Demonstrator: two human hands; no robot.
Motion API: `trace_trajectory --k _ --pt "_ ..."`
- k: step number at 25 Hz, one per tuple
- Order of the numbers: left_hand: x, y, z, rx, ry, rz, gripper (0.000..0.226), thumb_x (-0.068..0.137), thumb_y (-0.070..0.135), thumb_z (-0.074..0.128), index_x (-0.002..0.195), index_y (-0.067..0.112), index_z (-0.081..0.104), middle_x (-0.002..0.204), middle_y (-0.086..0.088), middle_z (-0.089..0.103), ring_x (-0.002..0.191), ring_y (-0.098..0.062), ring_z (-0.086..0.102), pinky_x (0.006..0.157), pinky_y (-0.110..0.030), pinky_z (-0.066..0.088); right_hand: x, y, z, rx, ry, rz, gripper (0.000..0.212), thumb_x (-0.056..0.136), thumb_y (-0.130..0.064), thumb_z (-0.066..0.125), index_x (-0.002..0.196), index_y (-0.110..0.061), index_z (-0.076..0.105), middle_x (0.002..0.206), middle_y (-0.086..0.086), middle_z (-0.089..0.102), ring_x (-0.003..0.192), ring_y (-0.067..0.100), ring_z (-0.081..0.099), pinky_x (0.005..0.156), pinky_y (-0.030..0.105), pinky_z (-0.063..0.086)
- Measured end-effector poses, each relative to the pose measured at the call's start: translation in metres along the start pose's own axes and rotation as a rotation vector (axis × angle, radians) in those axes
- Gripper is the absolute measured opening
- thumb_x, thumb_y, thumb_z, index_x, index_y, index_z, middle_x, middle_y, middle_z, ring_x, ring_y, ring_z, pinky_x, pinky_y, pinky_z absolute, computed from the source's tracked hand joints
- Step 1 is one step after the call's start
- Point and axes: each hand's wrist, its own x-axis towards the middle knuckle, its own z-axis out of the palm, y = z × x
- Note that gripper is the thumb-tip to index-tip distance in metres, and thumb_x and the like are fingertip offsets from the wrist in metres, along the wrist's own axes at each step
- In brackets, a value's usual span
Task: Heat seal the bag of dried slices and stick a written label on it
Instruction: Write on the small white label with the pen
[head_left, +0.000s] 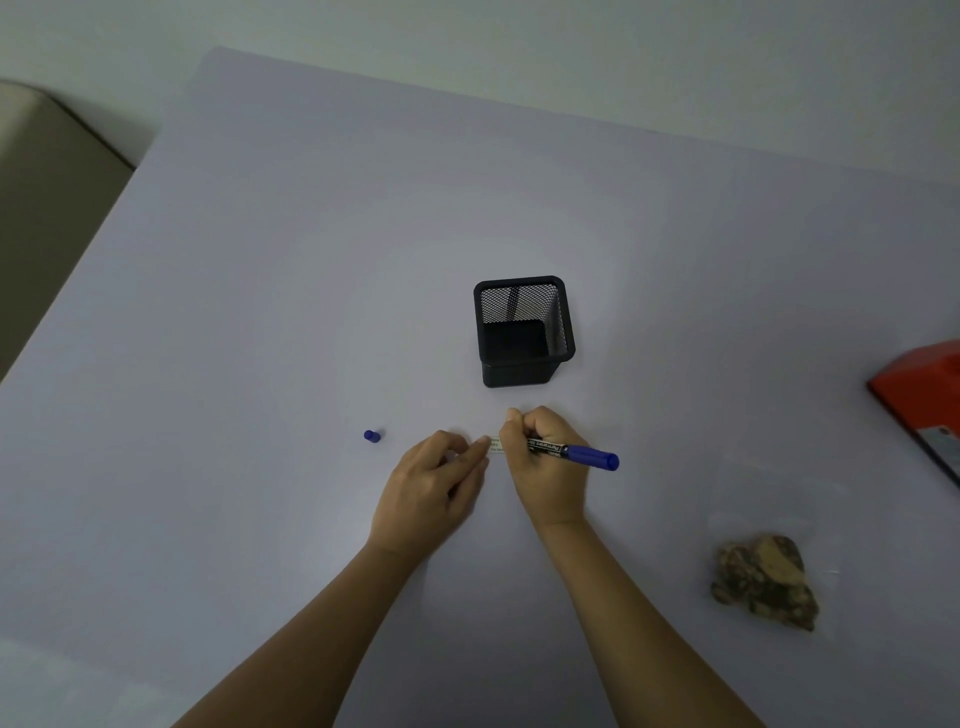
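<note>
We work on a smooth lilac desk (260, 312). A square black mesh cup (523, 332) stands farther off; the clear bag (763, 577) of lumpy brown slices lies near right. Our left hand (431, 483), fingers together, steadies the paper label (496, 447); fingers of our right hand (545, 467) clamp the blue marker (576, 453) to write.

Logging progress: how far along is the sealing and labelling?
Done: marker cap off. In hand: right hand holds the blue marker at the label, left hand steadying it. Left: sticking it on the bag of dried slices; its seal is unreadable.
</note>
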Motion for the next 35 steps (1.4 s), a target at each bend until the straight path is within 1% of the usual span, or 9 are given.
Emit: trace_trajectory --k 5,9,13,18,22,23,27,29,35 --pt "0.0014 0.0011 -0.0001 -0.009 0.011 0.001 0.028 0.089 0.024 0.055 0.106 0.008 0.071 0.081 -0.006 0.062 0.064 -0.016 0.058 0.06 -0.024 0.051 0.0 -0.0002 -0.0004 -0.008 0.005 -0.005 0.038 0.087 -0.029 0.049 0.06 -0.003 0.048 0.049 0.012 0.048 0.05 0.022 0.045 0.045 0.017 0.04" --pt "0.0011 0.0001 0.0009 -0.008 0.006 -0.002 0.029 0.09 0.025 0.054 0.107 0.009 0.071 0.082 -0.005 0.063 0.066 -0.015 0.058 0.061 -0.024 0.052 0.0015 -0.0004 -0.0006 -0.006 0.015 -0.011 0.038 0.088 -0.028 0.048 0.059 -0.004 0.047 0.049 0.007 0.045 0.049 0.013 0.043 0.046 0.01 0.037" --pt "0.0005 -0.0007 0.0018 -0.012 0.003 -0.009 0.028 0.09 0.026 0.055 0.107 0.01 0.071 0.083 -0.005 0.063 0.067 -0.015 0.058 0.062 -0.024 0.052 0.0005 0.0012 -0.0006 -0.018 0.036 -0.011 0.037 0.088 -0.027 0.049 0.059 -0.004 0.047 0.049 0.009 0.046 0.049 0.012 0.043 0.047 0.008 0.037" --pt "0.0006 -0.0001 0.0013 -0.008 0.005 0.001 0.028 0.09 0.025 0.055 0.107 0.009 0.071 0.082 -0.005 0.063 0.066 -0.015 0.058 0.061 -0.023 0.052 0.0012 0.0018 -0.0001 -0.006 0.028 -0.01 0.038 0.088 -0.026 0.049 0.059 -0.002 0.046 0.049 0.012 0.046 0.05 0.012 0.042 0.046 0.01 0.037" --pt "0.0003 0.0 0.002 -0.006 0.005 0.002 0.028 0.09 0.025 0.055 0.107 0.009 0.071 0.082 -0.005 0.063 0.066 -0.015 0.058 0.062 -0.024 0.053 0.0001 0.0018 -0.0009 -0.003 -0.001 -0.009 0.041 0.088 -0.028 0.048 0.059 0.0 0.046 0.05 0.014 0.046 0.051 0.023 0.043 0.045 0.018 0.039" --pt "0.0001 0.0 0.0021 -0.007 0.007 0.002 0.028 0.089 0.025 0.056 0.107 0.009 0.071 0.082 -0.005 0.063 0.066 -0.015 0.058 0.062 -0.024 0.052 -0.0002 0.0019 -0.0011 -0.005 -0.001 -0.007 0.041 0.088 -0.028 0.048 0.059 0.0 0.046 0.05 0.013 0.046 0.05 0.023 0.043 0.045 0.019 0.039" --pt "0.0005 -0.0008 0.0018 -0.006 0.009 0.001 0.028 0.09 0.025 0.055 0.106 0.01 0.071 0.082 -0.005 0.063 0.066 -0.015 0.058 0.061 -0.025 0.052 -0.0005 0.0022 -0.0006 -0.029 0.011 -0.029 0.037 0.088 -0.025 0.049 0.059 -0.002 0.047 0.05 0.011 0.046 0.048 0.005 0.04 0.048 0.008 0.037" --pt "0.0004 -0.0002 0.0016 -0.01 0.01 0.002 0.028 0.09 0.026 0.054 0.106 0.01 0.071 0.082 -0.005 0.063 0.065 -0.015 0.058 0.06 -0.025 0.052 -0.0002 0.0021 0.0 -0.04 0.008 -0.035 0.038 0.088 -0.026 0.049 0.058 -0.002 0.046 0.049 0.011 0.046 0.048 0.002 0.039 0.048 0.008 0.036" --pt "0.0011 0.0002 0.0016 -0.027 0.028 -0.004 0.026 0.088 0.022 0.057 0.105 0.009 0.072 0.081 -0.005 0.063 0.065 -0.016 0.057 0.061 -0.025 0.05 0.0002 0.0022 0.0005 -0.061 0.013 -0.042 0.04 0.088 -0.026 0.048 0.057 -0.002 0.044 0.05 0.01 0.045 0.049 0.015 0.04 0.047 0.012 0.034"
